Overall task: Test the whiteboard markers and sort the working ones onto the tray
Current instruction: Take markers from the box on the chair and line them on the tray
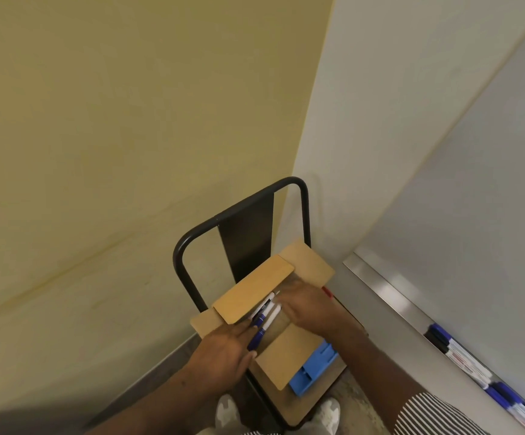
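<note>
An open cardboard box [256, 285] sits on a chair seat below me. My left hand [223, 356] holds a bundle of white and blue whiteboard markers [262, 318] over the box opening. My right hand [308, 309] reaches into the box; its fingers are hidden inside. A red marker tip [327, 291] shows at the box's right edge. More markers [462, 359] lie in a row on the whiteboard's metal tray [380, 282] at the right.
The chair [242, 224] has a dark tube frame and stands in a corner between a yellow wall and the whiteboard [474, 183]. A blue plastic piece [313, 368] lies on the seat beside the box. My shoes [228, 412] show at the bottom.
</note>
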A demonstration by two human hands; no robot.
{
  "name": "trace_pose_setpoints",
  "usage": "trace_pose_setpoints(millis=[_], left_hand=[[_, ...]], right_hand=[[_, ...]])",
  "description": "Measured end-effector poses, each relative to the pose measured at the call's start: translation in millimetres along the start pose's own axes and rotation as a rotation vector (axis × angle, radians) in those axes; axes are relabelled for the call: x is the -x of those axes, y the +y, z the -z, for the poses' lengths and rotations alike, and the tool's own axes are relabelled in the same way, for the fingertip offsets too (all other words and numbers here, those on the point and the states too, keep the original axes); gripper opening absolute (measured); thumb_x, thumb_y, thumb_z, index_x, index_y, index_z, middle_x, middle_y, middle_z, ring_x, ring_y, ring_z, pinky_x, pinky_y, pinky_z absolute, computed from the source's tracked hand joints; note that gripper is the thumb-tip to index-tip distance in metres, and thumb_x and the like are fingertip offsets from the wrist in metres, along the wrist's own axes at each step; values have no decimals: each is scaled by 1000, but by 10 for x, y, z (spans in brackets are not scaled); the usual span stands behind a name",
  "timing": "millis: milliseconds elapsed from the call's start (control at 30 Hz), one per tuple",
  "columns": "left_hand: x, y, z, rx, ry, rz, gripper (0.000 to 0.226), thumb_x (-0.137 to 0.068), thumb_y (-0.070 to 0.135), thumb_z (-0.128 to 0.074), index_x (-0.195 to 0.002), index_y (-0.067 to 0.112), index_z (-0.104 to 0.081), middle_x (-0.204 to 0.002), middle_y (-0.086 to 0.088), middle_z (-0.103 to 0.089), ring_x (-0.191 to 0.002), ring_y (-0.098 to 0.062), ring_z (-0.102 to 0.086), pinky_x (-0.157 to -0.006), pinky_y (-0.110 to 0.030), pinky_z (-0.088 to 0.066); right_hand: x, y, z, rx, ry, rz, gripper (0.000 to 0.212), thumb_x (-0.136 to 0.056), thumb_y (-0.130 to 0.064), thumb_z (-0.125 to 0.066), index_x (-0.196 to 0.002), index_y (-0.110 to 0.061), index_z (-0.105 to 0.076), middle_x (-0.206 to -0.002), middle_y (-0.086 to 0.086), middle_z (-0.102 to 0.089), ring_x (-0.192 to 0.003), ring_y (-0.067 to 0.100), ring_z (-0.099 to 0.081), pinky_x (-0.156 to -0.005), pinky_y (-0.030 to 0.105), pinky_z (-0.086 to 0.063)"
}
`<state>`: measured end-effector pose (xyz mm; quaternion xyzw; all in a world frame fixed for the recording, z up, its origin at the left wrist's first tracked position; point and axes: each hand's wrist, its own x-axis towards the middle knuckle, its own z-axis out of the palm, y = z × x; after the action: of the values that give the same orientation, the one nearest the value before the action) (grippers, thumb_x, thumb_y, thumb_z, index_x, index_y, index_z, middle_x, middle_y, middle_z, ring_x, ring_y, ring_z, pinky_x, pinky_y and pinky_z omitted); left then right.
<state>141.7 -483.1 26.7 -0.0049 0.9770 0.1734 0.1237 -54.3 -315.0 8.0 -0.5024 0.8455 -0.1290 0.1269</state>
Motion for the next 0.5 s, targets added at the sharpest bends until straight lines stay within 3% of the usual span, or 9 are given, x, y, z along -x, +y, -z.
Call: trace_pose_setpoints(millis=[100, 167, 267, 333, 500], left_hand=[[-156, 141, 30, -32, -60, 83, 58, -102, 48, -42, -153, 23, -33, -151, 0, -47, -132, -17, -49, -110, -32, -39], [-225, 239, 10, -74, -129, 122, 65, -102, 47, -43, -157, 19, -25, -157, -5, -39, -140, -23, -41, -116, -36, -33], [-291, 363, -35, -118, -218, 158, 72, -104, 48, -39, -160, 17, -8, -166, -9, -19, -151, -29, -22, -124, -42, -19], [-320, 420, -47, -109, -264, 155, 73, -104, 50, -37, -161, 17, -6, -167, -10, -15, -152, -31, -19, -125, -45, -16], [-360, 500, -50, -66, -305, 152, 83, -101, 57, -40, -161, 17, 1, -168, -10, -5, -154, -31, -9, -126, -48, -6]], right_hand=[[-157, -139, -170, 1, -144, -7, 29, -93, -21, -56, -120, -23, -68, -117, -2, -69, -108, 14, -64, -92, 25, -49], [-239, -189, -218, 38, -218, -27, 37, -92, -23, -62, -129, -21, -63, -128, 2, -65, -118, 20, -60, -100, 34, -48], [-384, -211, -287, 99, -365, -117, 43, -96, -31, -60, -137, -20, -56, -137, 7, -60, -128, 27, -55, -110, 43, -44], [-503, -177, -367, 87, -426, -176, 46, -96, -38, -58, -140, -25, -51, -142, 6, -56, -133, 28, -52, -114, 45, -40], [-662, -162, -331, 113, -484, -153, 61, -97, -30, -63, -150, -19, -35, -158, 10, -37, -146, 30, -34, -123, 47, -25]])
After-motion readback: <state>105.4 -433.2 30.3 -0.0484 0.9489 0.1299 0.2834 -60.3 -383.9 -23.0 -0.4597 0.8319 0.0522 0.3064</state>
